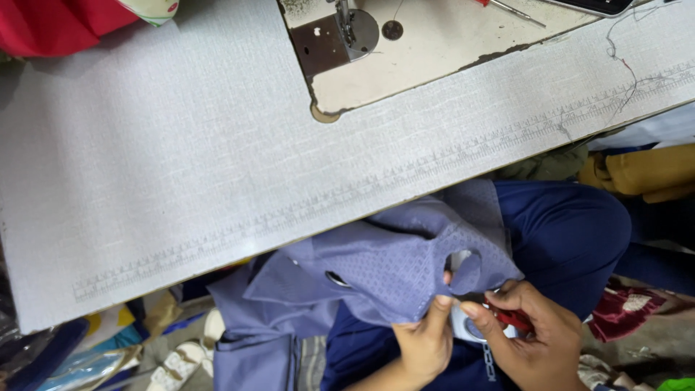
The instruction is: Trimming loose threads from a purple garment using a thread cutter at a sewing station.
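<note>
The left hand [426, 340] pinches the lower edge of a blue-violet patterned garment [384, 271] between thumb and fingertips, just beside a round opening in the cloth. The right hand [539, 340] curls closed around a small red-handled tool [512, 317], its fingers pressed together, index fingertip touching the same fabric edge. The garment drapes from the grey sewing table [181, 174] down over the person's lap, above both hands. A red bundle [58, 25] lies at the table's far left corner.
</note>
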